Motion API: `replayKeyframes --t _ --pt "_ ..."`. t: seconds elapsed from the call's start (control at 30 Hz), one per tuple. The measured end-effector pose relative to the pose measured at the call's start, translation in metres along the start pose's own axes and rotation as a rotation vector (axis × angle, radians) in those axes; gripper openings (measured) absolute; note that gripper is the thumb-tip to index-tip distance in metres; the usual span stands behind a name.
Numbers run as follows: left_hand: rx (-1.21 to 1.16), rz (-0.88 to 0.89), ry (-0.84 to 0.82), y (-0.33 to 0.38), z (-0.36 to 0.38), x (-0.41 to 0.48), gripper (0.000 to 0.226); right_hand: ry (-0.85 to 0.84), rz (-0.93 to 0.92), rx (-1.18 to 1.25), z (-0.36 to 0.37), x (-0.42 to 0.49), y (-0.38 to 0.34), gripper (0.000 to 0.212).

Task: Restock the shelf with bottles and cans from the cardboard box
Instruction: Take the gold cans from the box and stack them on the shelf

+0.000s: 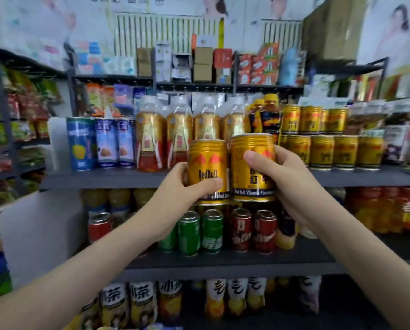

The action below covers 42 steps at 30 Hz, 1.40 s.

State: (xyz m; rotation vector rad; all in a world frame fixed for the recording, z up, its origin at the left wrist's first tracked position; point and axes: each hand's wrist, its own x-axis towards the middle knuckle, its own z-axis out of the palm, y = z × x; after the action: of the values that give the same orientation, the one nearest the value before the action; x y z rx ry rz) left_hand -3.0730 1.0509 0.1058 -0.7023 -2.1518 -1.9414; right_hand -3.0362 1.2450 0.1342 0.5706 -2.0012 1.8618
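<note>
A: Left gold metal drink can [207, 160], right gold metal drink can [240, 172]: location?
B: Held upright before the grey shelf [103, 179]. Left hand [182, 184] and right hand [292, 177] each wrap one mid-wall; stiff, slick, probably heavy.

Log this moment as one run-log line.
left hand: grips left gold can | right hand: grips right gold can | pose: upright, side by side, before shelf | nearby: matching cans stacked right

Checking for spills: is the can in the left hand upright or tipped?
Upright. The left hand grips the gold can with its rim on top and its label reading level.
</note>
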Motion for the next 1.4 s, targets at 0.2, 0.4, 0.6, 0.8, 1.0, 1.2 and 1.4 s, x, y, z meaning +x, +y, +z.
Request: replayKeyframes --t 0.2,0.4,0.6,0.8,1.0,1.2,1.4 --pt "0.096 0.133 -0.023 0.032 0.056 0.063 0.064 0.107 -0.066 -0.021 -0.070 0.033 -0.007 0.047" --pt "0.054 0.137 0.066 0.045 0.128 0.107 0.098 0.107 -0.040 0.044 -0.155 0.062 -0.010 0.041" --pt "-0.107 0.095 0.146 0.046 0.203 0.143 0.081 0.063 0.130 0.216 -0.245 0.092 -0.007 0.046" --pt "-0.128 0.019 0.208 0.055 0.250 0.173 0.049 -0.082 0.220 0.278 -0.291 0.123 -0.006 0.039" --pt "-0.090 0.019 0.252 0.068 0.263 0.203 0.044 -0.062 0.197 0.288 -0.313 0.153 -0.001 0.038" --pt "-0.001 0.092 0.208 0.066 0.252 0.225 0.054 -0.017 0.053 0.159 -0.325 0.177 0.006 0.041" --pt "-0.003 0.126 0.215 0.056 0.225 0.242 0.059 -0.001 0.025 -0.116 -0.314 0.206 0.024 0.046"
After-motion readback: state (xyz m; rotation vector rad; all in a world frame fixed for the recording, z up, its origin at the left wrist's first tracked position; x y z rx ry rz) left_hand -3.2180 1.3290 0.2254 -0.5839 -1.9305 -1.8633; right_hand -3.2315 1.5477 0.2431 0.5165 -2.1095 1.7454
